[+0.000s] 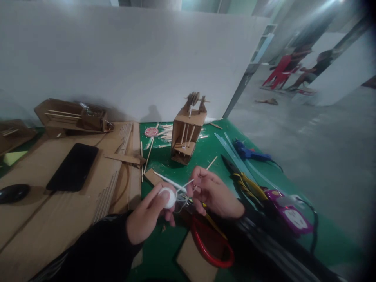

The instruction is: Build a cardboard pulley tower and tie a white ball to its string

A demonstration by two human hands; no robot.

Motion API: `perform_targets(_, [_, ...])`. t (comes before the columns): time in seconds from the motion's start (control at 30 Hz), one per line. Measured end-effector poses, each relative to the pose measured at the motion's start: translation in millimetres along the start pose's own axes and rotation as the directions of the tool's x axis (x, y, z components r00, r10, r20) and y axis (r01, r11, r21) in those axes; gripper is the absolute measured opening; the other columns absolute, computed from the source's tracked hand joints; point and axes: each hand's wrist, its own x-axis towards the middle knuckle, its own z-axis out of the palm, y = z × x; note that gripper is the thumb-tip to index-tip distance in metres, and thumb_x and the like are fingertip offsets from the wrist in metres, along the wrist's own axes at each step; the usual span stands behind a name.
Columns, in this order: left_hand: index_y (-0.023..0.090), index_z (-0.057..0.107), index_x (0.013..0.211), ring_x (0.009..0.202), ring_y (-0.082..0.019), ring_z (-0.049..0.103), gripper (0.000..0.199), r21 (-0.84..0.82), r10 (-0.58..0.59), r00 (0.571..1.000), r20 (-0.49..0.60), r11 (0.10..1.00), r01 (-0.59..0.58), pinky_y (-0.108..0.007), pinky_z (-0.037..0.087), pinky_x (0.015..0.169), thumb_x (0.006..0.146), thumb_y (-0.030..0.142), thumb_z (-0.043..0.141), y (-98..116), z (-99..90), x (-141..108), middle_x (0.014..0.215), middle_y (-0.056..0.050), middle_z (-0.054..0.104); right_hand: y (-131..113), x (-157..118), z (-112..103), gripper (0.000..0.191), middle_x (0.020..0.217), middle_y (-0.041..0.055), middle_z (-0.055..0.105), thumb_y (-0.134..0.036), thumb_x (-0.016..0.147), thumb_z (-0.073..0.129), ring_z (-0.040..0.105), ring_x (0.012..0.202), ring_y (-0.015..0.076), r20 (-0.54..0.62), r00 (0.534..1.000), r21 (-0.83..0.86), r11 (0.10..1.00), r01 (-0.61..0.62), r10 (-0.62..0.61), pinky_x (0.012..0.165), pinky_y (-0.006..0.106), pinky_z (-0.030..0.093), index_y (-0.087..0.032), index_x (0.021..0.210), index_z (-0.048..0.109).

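My left hand (pixel 151 209) is closed round a small white ball of string (pixel 167 197), thumb pressed on its side. A strand of white string (pixel 189 182) runs from it to my right hand (pixel 216 192), whose fingers are pinched on it. Loose loops of string (pixel 182 201) hang between the hands. Right behind them lies a slim white stick-like piece (pixel 169 181). Beneath my hands are red-handled scissors (pixel 210 260), partly covered by the right hand. Farther back stands an upright cardboard frame (pixel 189 133) with sticks inside and round discs on an axle on top.
Pliers (pixel 249 184), a blue glue gun (pixel 252 150), clear glue sticks (pixel 232 150) and a purple power strip (pixel 289 213) lie to the right. At left are a black phone (pixel 73 166), a mouse (pixel 14 194) and another cardboard build (pixel 75 116). People sit beyond the table.
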Motion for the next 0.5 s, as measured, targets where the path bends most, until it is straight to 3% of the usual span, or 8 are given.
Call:
perform_targets(0.1, [0.019, 0.050, 0.103, 0.057, -0.010, 0.050, 0.029, 0.102, -0.039, 0.999, -0.035, 0.994, 0.042, -0.023, 0.045, 0.057, 0.092, 0.045, 0.042, -2, -1.6, 0, 0.067, 0.004, 0.046, -3, 2, -1, 0.013, 0.046, -0.0096, 0.046, -0.024, 0.084, 0.052, 0.041, 0.027, 0.0059, -0.054, 0.999, 0.087, 0.996, 0.008, -0.004, 0.028, 0.012, 0.029, -0.020, 0.074, 0.044])
perform_targets(0.23, [0.018, 0.054, 0.099, 0.055, -0.012, 0.045, 0.039, 0.131, -0.026, 0.999, -0.041, 0.991, 0.031, -0.024, 0.043, 0.052, 0.093, 0.048, 0.029, -7, -4.9, 2, 0.068, 0.003, 0.043, -5, 2, -1, 0.018, 0.045, -0.0126, 0.030, -0.025, 0.079, 0.061, 0.020, 0.031, 0.0010, -0.125, 0.991, 0.105, 0.994, -0.037, 0.050, 0.030, 0.010, 0.016, -0.019, 0.071, 0.046])
perform_targets(0.4, [0.021, 0.055, 0.110, 0.064, -0.014, 0.050, 0.029, 0.337, -0.062, 0.996, -0.064, 0.938, 0.080, -0.025, 0.043, 0.061, 0.093, 0.036, 0.037, 0, -2.5, -2, 0.077, 0.000, 0.053, -7, 2, -2, 0.021, 0.048, -0.0128, 0.021, -0.028, 0.076, 0.067, 0.011, 0.035, 0.0012, -0.140, 0.987, 0.092, 0.993, -0.068, 0.080, 0.031, 0.011, 0.011, -0.018, 0.069, 0.050])
perform_targets(0.5, [0.022, 0.058, 0.112, 0.076, -0.016, 0.055, 0.026, 0.453, -0.020, 0.999, -0.036, 0.891, 0.034, -0.025, 0.044, 0.068, 0.090, 0.032, 0.047, 5, 0.7, -3, 0.092, -0.003, 0.060, -7, 2, -2, 0.021, 0.047, -0.0130, 0.019, -0.028, 0.075, 0.069, 0.011, 0.035, 0.0013, -0.168, 0.983, 0.098, 0.993, -0.058, 0.074, 0.032, 0.013, 0.009, -0.018, 0.070, 0.052])
